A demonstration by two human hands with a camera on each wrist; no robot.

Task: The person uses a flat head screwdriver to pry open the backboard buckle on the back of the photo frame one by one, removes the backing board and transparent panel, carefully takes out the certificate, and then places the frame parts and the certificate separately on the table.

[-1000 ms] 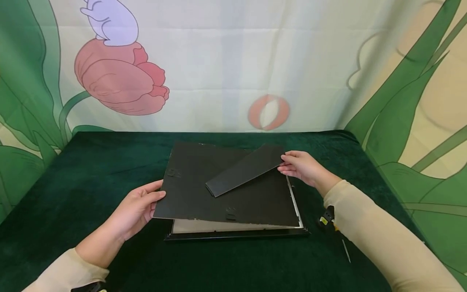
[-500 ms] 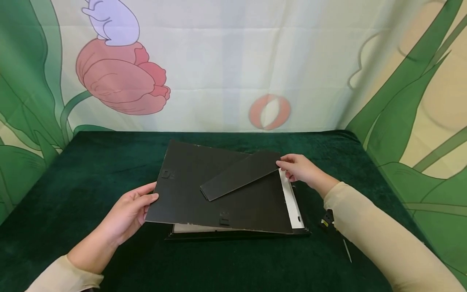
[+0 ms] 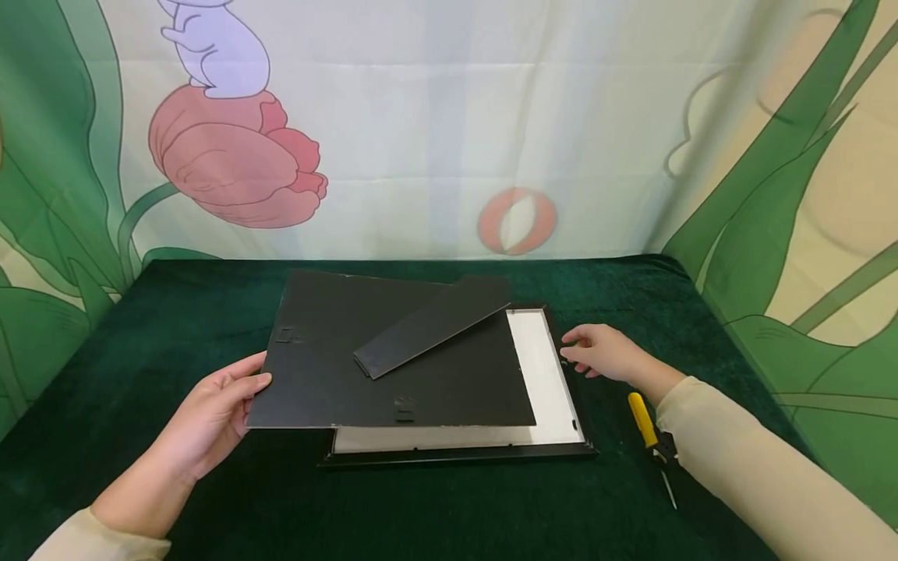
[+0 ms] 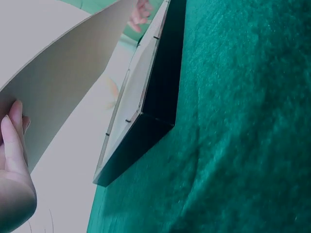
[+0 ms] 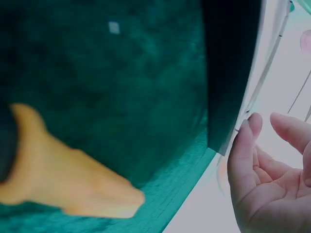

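Note:
My left hand point(image 3: 210, 409) pinches the left edge of a black picture-frame backing board point(image 3: 309, 335), thumb on top and fingers beneath. A folded easel leg point(image 3: 428, 331) lies slantwise across the board. Its bare underside point(image 4: 73, 77) shows in the left wrist view, lifted off the frame. Below sits the black picture frame point(image 3: 456, 458), face down on the cloth, its white inside point(image 3: 547, 374) uncovered along the right and front. Just right of the frame hovers my right hand point(image 3: 605, 354), fingers loosely bent and holding nothing; in the right wrist view thumb and fingertips stand apart.
A screwdriver with a yellow handle point(image 3: 640, 417) lies on the dark green cloth point(image 3: 210, 304), right of the frame and partly hidden by the right sleeve point(image 3: 737, 452). Behind the table hangs a printed curtain point(image 3: 407, 140).
The backing board has moved left with my left hand, uncovering more of the frame's right side. My right hand has let go of the easel leg and moved right and down.

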